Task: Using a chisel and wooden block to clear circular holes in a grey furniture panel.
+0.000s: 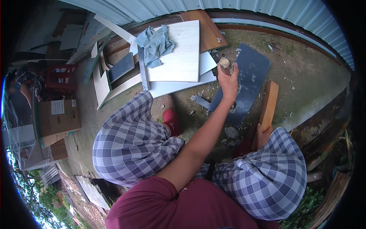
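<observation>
My left hand (228, 83), at the end of my outstretched arm, is closed around a rough round wooden stick (225, 65) whose pale cut end shows. It is above a dark grey board (252, 72) lying on the ground. By my right knee, my right hand (264, 136) is closed on the near end of a light brown wooden block (270, 103), which points away from me. My right forearm is hidden behind the knee. Whitish broken chips (231, 132) lie around the board.
Left of the board, a pale panel (183, 51) lies with a crumpled blue-grey cloth (154, 44) on it. A brown board (206, 30) leans by the corrugated wall (289, 15). Cabinet pieces (110, 76) and a cardboard box (60, 116) stand at the left.
</observation>
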The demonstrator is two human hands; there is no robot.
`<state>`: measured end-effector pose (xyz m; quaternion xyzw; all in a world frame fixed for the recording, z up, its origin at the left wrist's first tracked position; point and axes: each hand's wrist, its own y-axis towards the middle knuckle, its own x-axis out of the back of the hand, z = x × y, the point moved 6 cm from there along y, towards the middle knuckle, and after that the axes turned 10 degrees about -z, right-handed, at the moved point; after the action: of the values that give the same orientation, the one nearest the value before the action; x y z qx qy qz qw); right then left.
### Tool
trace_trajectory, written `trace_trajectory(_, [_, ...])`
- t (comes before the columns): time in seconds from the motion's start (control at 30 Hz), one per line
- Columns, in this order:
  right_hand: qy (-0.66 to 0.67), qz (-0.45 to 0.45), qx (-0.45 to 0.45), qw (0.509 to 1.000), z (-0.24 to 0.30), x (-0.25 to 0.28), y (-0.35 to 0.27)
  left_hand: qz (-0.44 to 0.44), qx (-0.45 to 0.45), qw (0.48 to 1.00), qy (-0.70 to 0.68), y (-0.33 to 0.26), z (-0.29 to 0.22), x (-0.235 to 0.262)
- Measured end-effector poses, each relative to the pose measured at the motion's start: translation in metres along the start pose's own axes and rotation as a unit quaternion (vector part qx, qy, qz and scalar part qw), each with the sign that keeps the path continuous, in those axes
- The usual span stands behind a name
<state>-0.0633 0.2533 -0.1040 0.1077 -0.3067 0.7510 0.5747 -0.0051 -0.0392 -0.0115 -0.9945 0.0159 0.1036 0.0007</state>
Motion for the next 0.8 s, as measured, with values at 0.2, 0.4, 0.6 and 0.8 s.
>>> trace_trajectory(0.2, [-0.004, -0.061, 0.089, 0.994, -0.007, 0.000, 0.004, -0.009, -0.065, 0.996, 0.058, 0.002, 0.000, -0.010])
trace_trajectory(0.4, [0.034, 0.007, -0.034, 0.999, 0.010, -0.003, 0.000, 0.009, -0.064, 0.998, -0.010, 0.003, -0.011, -0.015])
trace_trajectory(0.6, [0.122, -0.033, -0.015, 0.992, 0.004, 0.003, -0.013, 0.036, -0.058, 0.997, 0.037, -0.004, -0.005, -0.016])
trace_trajectory(0.8, [0.079, 0.009, 0.053, 0.995, 0.045, -0.011, -0.003, 0.027, -0.017, 0.999, 0.041, -0.001, 0.011, -0.008])
